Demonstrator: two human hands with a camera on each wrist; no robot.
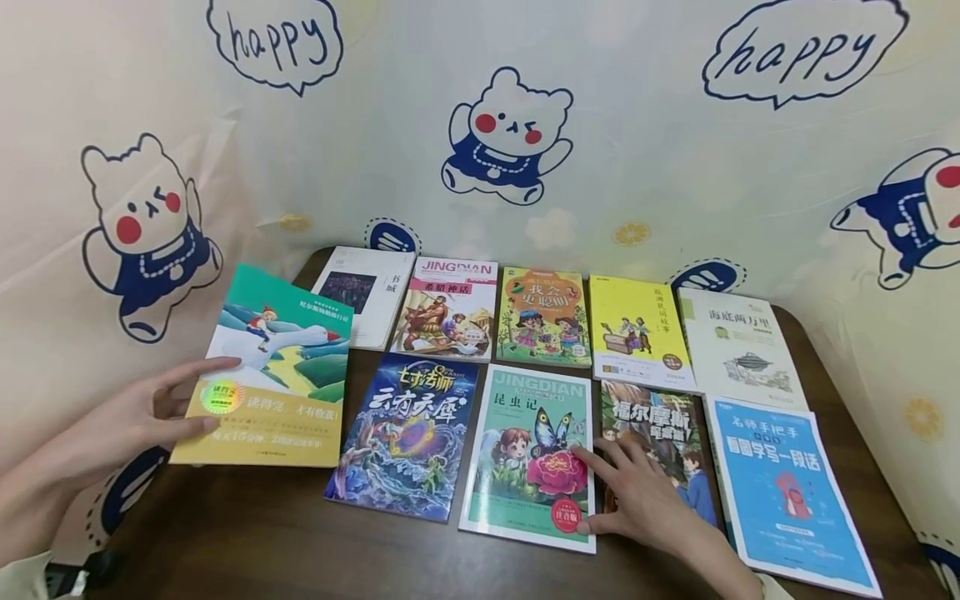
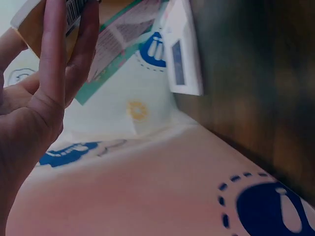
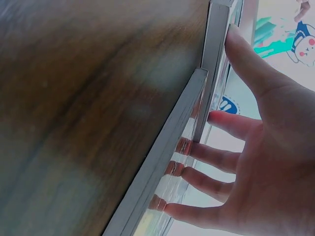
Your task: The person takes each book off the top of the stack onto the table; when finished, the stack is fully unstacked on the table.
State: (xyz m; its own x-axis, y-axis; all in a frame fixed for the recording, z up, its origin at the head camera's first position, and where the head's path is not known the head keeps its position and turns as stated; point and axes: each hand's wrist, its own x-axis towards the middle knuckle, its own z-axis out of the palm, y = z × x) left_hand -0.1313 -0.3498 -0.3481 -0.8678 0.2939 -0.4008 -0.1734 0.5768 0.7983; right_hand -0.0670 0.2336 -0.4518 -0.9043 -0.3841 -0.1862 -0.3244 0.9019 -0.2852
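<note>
My left hand (image 1: 172,408) grips the left edge of a green and gold picture-covered book (image 1: 281,392), thumb on its front, and holds it tilted above the table's left side. In the left wrist view, the fingers (image 2: 54,54) are around that book, its barcode partly visible. My right hand (image 1: 637,492) rests its thumb and index finger at the right edge of a green book with a butterfly and pink flower (image 1: 517,467). Its other fingers lie over a dark detective-themed book (image 1: 693,492), partly hiding it. In the right wrist view, the right hand's fingers (image 3: 211,157) touch the covers without curling around them.
A blue fantasy book (image 1: 405,442) and a light-blue book (image 1: 795,492) flank the front row. Behind lie white (image 1: 375,325), pink-topped (image 1: 446,312), orange (image 1: 543,317), yellow (image 1: 637,329) and pale (image 1: 742,350) books on the dark wooden table (image 1: 300,542). A printed cloth (image 1: 622,150) hangs behind.
</note>
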